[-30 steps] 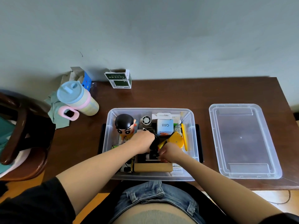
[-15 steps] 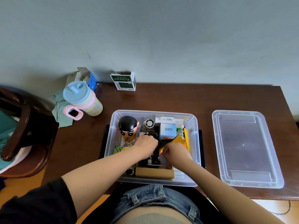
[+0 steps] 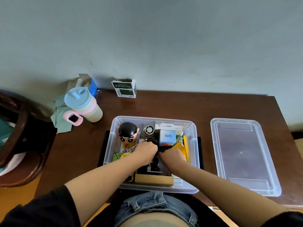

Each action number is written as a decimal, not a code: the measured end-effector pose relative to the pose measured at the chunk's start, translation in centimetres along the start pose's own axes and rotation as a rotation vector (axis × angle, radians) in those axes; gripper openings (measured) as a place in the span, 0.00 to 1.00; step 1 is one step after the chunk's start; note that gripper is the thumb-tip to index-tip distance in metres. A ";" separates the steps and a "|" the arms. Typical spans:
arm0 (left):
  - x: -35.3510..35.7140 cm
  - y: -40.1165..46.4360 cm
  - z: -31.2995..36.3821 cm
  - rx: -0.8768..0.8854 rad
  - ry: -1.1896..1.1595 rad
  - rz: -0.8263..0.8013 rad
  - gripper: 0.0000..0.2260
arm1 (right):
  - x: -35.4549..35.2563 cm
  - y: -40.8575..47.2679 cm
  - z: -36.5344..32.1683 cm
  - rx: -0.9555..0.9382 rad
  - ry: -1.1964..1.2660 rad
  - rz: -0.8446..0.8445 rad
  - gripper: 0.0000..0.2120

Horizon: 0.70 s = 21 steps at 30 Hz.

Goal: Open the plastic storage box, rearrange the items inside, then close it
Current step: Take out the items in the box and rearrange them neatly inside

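The clear plastic storage box [image 3: 193, 145] stands open on the brown desk, near its front edge. Its clear lid [image 3: 242, 154] lies flat to the right. Inside are a cartoon boy figure [image 3: 127, 133], a small round fan [image 3: 149, 129], a white box marked Q88 [image 3: 168, 136], a yellow pen [image 3: 186, 148] and a tan cardboard box [image 3: 154, 180]. Both hands are in the box's middle. My left hand [image 3: 146, 152] and my right hand [image 3: 172, 155] are curled together around a black item [image 3: 155, 163], mostly hidden beneath them.
A blue-lidded cup with a pink handle [image 3: 82, 104] and a green cloth [image 3: 60, 115] sit at the desk's back left. A green and white carton [image 3: 125, 88] stands by the wall. A dark wooden chair [image 3: 18, 136] is at the left.
The camera tilted so the scene sits lower and shifted slightly. Both hands stayed in the box's middle and drew closer together over the black item.
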<state>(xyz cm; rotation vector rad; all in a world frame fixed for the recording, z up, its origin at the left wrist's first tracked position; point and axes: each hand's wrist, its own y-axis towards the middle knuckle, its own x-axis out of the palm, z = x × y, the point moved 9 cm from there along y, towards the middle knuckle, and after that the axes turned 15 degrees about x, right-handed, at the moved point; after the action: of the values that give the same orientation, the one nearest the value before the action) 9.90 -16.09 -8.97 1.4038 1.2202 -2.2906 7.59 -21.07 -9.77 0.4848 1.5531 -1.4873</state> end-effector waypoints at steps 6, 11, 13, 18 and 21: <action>0.8 -0.8 -0.2 0.019 -0.147 -0.109 0.07 | -1.5 -3.9 4.0 0.048 0.182 -0.030 0.07; 0.4 -1.9 -0.3 0.065 -0.243 -0.196 0.11 | 0.4 -5.2 3.7 0.046 -0.124 -0.132 0.07; -0.3 -2.6 -0.4 0.096 -0.351 -0.169 0.15 | 1.5 -4.9 3.0 0.050 -0.214 -0.193 0.14; -2.8 -5.2 -2.6 0.098 -0.592 0.077 0.12 | 0.4 -3.0 4.2 0.231 -0.080 -0.134 0.13; -3.4 -6.9 -4.2 0.055 -0.679 0.228 0.09 | -0.8 -2.6 5.0 0.308 0.064 -0.037 0.13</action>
<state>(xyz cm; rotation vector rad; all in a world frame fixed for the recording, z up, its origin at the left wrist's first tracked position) 10.79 -9.43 -3.39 0.6247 0.7438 -2.3394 7.64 -26.06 -6.98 0.6891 1.3920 -1.7651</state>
